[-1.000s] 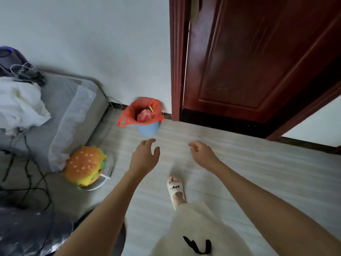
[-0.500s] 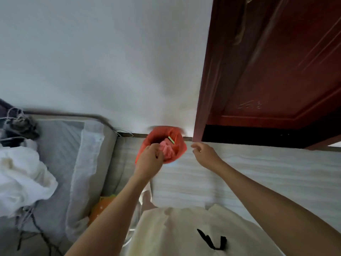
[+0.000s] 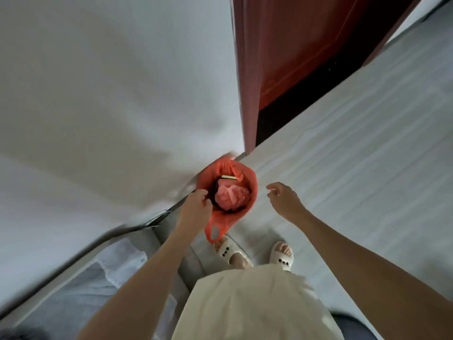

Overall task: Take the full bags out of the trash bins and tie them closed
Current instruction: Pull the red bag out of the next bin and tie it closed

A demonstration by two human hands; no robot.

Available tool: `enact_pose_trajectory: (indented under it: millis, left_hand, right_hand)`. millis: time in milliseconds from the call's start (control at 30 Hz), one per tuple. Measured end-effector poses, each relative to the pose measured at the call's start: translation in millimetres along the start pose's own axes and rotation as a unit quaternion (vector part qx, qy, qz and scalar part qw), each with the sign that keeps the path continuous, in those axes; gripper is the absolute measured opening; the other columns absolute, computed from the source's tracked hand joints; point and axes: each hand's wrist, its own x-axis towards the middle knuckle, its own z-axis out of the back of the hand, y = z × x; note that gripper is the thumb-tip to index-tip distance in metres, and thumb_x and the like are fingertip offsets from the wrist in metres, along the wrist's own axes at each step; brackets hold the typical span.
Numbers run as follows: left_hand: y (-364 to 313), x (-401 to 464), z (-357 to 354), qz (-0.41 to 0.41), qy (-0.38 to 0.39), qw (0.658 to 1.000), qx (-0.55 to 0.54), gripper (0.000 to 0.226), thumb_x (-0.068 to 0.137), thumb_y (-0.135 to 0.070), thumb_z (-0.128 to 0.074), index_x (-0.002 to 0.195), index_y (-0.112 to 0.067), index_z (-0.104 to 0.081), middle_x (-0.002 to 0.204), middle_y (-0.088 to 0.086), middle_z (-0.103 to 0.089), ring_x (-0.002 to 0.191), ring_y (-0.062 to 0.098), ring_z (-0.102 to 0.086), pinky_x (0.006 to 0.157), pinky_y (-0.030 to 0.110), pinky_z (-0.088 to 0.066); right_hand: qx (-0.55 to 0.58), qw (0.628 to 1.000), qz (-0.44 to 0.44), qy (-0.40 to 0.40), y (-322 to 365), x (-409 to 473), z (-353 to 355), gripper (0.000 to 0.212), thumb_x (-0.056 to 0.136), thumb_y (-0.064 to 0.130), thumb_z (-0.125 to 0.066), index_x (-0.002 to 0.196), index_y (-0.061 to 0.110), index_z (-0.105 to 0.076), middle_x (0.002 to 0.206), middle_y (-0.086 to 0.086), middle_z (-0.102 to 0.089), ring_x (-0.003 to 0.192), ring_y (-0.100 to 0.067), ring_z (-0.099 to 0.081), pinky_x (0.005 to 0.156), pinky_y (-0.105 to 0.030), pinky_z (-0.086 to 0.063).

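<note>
An orange-red plastic bag (image 3: 252, 190) lines a small bin on the floor against the white wall, beside the door frame. The bin itself is hidden under the bag. Inside lies crumpled pink trash (image 3: 231, 196) and a thin yellow-green strip. One bag handle loop (image 3: 213, 233) hangs down on the near side. My left hand (image 3: 195, 208) grips the bag's left rim with closed fingers. My right hand (image 3: 284, 200) hovers just right of the bag, fingers apart, touching nothing.
A dark red wooden door (image 3: 306, 45) and its frame (image 3: 245, 94) stand right behind the bin. A grey mattress with white lace cover (image 3: 117, 261) lies at the left. My feet in white sandals (image 3: 282, 255) stand just before the bin on pale floor.
I have stepped up to the bin and now look straight down on it. My left hand has taken hold of the bag's rim. My right hand has moved to the bag's right side.
</note>
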Motion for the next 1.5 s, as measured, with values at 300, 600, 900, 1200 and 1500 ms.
enact_pose_trajectory:
  millis: [300,600,900,1200,1500]
  left_hand:
    - [95,146,-144,0.048,-0.065,0.997,0.003,0.051,0.089,-0.011,-0.049,0.137,-0.002,-0.035,0.140,0.022,-0.039,0.131,0.034,-0.035,0.110,0.041,-0.025]
    - [169,278,-214,0.045,-0.246,0.968,0.021,0.057,0.092,-0.022,-0.045,0.142,-0.003,-0.025,0.143,0.022,-0.034,0.130,0.041,-0.033,0.104,0.055,-0.030]
    - [152,304,-237,-0.103,-0.341,0.933,-0.046,0.029,0.092,-0.013,-0.049,0.116,-0.001,-0.058,0.116,0.023,-0.054,0.110,0.039,-0.050,0.098,0.042,-0.036]
    - [120,291,-248,-0.233,-0.283,0.930,-0.032,0.015,0.083,0.002,-0.048,0.088,-0.005,-0.061,0.099,0.017,-0.061,0.098,0.035,-0.055,0.090,0.040,-0.040]
    - [114,280,-244,-0.360,-0.257,0.892,0.089,0.017,0.077,0.004,-0.052,0.088,-0.006,-0.062,0.084,0.017,-0.067,0.075,0.039,-0.063,0.066,0.044,-0.050]
  right_hand:
    - [-0.013,0.998,0.022,-0.048,-109,144,-110,0.034,0.093,0.012,-0.037,0.122,0.013,-0.054,0.126,-0.010,-0.057,0.111,-0.026,-0.055,0.095,-0.041,-0.046]
    - [-0.123,0.959,0.206,-0.152,-127,315,-184,0.049,0.097,0.028,-0.034,0.143,0.015,-0.026,0.143,-0.011,-0.041,0.129,-0.030,-0.040,0.106,-0.046,-0.035]
    - [-0.107,0.942,0.165,-0.271,-183,303,-176,0.026,0.093,0.023,-0.041,0.105,0.002,-0.051,0.108,-0.020,-0.061,0.101,-0.037,-0.057,0.081,-0.039,-0.043]
    - [-0.237,0.908,0.200,-0.283,-234,237,-165,0.023,0.092,0.025,-0.049,0.105,0.008,-0.058,0.123,-0.004,-0.049,0.116,-0.025,-0.048,0.087,-0.032,-0.041]
    - [-0.203,0.910,0.259,-0.253,-162,273,-156,0.047,0.097,0.025,-0.037,0.142,0.019,-0.026,0.145,-0.003,-0.040,0.134,-0.021,-0.036,0.108,-0.042,-0.034]
